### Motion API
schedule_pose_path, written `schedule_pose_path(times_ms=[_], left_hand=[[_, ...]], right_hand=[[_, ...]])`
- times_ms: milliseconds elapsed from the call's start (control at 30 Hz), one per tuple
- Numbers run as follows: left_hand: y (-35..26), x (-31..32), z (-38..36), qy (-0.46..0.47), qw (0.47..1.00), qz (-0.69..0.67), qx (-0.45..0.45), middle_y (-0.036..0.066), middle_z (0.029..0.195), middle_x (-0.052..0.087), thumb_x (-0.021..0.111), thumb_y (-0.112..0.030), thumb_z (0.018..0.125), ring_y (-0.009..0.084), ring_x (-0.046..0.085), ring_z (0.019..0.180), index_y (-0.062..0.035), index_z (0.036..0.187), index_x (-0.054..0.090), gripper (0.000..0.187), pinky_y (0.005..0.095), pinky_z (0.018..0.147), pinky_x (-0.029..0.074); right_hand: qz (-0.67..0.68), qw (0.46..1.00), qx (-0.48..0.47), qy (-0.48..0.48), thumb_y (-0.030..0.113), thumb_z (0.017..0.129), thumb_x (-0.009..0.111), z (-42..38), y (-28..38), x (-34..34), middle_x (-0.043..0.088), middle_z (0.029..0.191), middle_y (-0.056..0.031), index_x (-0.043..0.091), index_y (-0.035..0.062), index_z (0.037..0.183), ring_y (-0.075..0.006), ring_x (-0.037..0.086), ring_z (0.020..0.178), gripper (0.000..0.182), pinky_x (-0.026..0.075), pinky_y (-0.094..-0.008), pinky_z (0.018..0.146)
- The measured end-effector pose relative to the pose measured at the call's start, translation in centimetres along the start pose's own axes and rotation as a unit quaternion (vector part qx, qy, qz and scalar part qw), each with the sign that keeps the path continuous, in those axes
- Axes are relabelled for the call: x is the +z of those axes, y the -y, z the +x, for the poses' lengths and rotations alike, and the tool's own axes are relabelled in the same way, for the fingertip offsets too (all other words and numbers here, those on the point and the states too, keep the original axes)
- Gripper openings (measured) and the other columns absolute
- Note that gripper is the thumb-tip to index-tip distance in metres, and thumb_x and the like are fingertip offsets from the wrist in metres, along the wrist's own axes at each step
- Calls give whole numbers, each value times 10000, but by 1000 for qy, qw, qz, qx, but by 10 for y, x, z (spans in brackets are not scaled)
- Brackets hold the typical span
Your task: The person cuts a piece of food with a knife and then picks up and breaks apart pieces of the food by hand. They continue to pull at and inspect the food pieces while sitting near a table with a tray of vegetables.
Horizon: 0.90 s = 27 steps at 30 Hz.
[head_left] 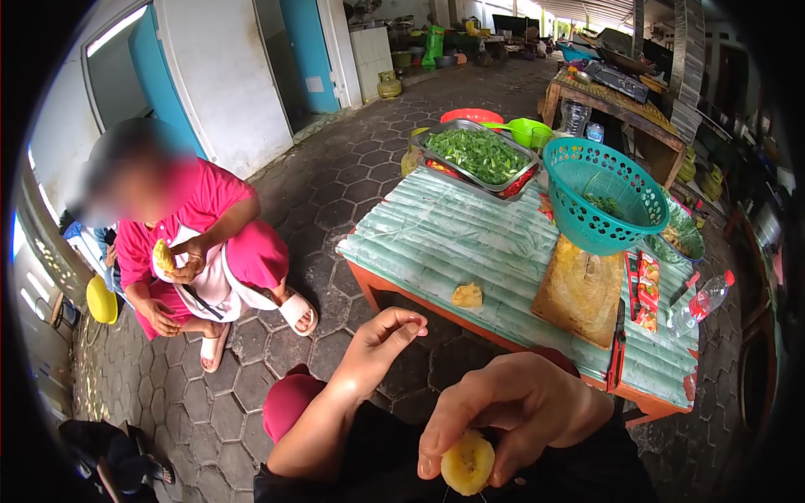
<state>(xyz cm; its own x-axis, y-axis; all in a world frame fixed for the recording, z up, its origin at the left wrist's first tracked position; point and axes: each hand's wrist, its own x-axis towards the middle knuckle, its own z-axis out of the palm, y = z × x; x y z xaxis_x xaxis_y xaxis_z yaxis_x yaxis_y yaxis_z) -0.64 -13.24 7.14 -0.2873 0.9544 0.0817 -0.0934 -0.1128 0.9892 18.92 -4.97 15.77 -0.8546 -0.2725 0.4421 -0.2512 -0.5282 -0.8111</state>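
Note:
My right hand [511, 411] is low in the view, its fingers closed around a round, yellow, banana-like piece [468, 463] with a pale cut face. Left of it, my left hand [381, 344] is raised beside the table's front edge, thumb and fingertips pinched together around something small and pinkish that I cannot make out. A yellowish lump [467, 295] lies near the edge of the table [419, 226]. Further right on the table is a worn wooden board [579, 293], with a knife [616, 348] along its right side.
A metal tray [513, 191] of chopped greens, a teal colander [604, 197], red packets [644, 289] and a plastic bottle [703, 303] stand on the table. At left a person in pink [193, 218] squats on the paving, holding a yellow piece of food.

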Motion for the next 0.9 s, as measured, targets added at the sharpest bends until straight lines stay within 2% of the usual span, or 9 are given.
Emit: schedule_pose_path(times_ms=[67, 100, 167, 200, 300, 367, 433, 667, 900], left_hand=[[1, -1, 3, 6, 1000, 14, 1, 39, 1012, 608, 543, -138, 949, 109, 562, 967, 10, 1071, 580, 195, 251, 878, 430], [1, 0, 4, 7, 1000, 13, -2, 39, 1012, 608, 543, -138, 949, 109, 562, 967, 10, 1071, 580, 195, 251, 878, 430], [0, 2, 7, 14, 999, 29, -6, 37, 1008, 608, 540, -137, 951, 104, 559, 967, 8, 1071, 581, 193, 251, 877, 431], [2, 2, 9, 16, 999, 28, -8, 37, 1008, 608, 540, -137, 951, 104, 559, 967, 8, 1071, 581, 193, 251, 877, 431], [6, 4, 14, 28, 999, 31, -18, 57, 1022, 612, 517, -111, 954, 130, 577, 988, -2, 1061, 581, 166, 271, 909, 429], [7, 6, 18, 41, 999, 32, -4, 38, 1007, 609, 536, -143, 954, 103, 561, 964, 8, 1071, 581, 196, 253, 875, 433], [6, 5, 20, 47, 999, 19, 19, 37, 1009, 608, 529, -143, 956, 105, 560, 967, 7, 1076, 580, 199, 254, 878, 432], [24, -1, 34, 14, 1000, 13, 16, 47, 1025, 596, 518, -96, 950, 112, 554, 983, 18, 1113, 551, 201, 249, 891, 421], [26, -10, 36, -15, 1000, 13, 18, 64, 1082, 581, 515, -86, 945, 139, 557, 1012, 10, 1142, 543, 220, 276, 913, 421]], right_hand=[[6, 999, -15, -29, -21, 750, 731, -1, 0, -4, 590, 1101, -234, 539, -99, 1125, -337, 580, 1075, 429, 482, -408, 907], [8, 999, -15, -31, -21, 750, 731, -1, -1, -6, 590, 1101, -234, 539, -99, 1125, -337, 580, 1075, 429, 482, -408, 907], [-33, 999, -32, 1, 43, 819, 686, -1, -2, -10, 373, 1372, -215, 487, -33, 1238, -309, 572, 1113, 470, 510, -339, 875], [-32, 999, -32, -2, 43, 819, 686, -2, 0, -9, 373, 1372, -215, 487, -33, 1238, -309, 572, 1113, 470, 510, -339, 875], [-20, 998, -8, -67, -4, 806, 681, -2, 5, -6, 424, 1305, -191, 505, -51, 1175, -318, 572, 1109, 412, 521, -335, 859], [14, 998, -40, -36, 15, 863, 637, 1, -1, -16, 568, 1178, -122, 474, -23, 1258, -161, 541, 1096, 429, 437, -284, 942], [-123, 987, -1, -107, 89, 904, 603, 4, 13, -28, 574, 1164, -118, 510, -26, 1223, -155, 540, 1073, 351, 436, -273, 919], [68, 907, -79, -407, 276, 971, 493, 18, -34, -113, 627, 1048, -151, 542, -1, 1156, -163, 600, 828, 336, 510, -321, 784], [70, 882, -82, -459, 306, 976, 480, 8, -39, -143, 644, 1012, -126, 551, 31, 1116, -150, 598, 796, 316, 515, -314, 727]])
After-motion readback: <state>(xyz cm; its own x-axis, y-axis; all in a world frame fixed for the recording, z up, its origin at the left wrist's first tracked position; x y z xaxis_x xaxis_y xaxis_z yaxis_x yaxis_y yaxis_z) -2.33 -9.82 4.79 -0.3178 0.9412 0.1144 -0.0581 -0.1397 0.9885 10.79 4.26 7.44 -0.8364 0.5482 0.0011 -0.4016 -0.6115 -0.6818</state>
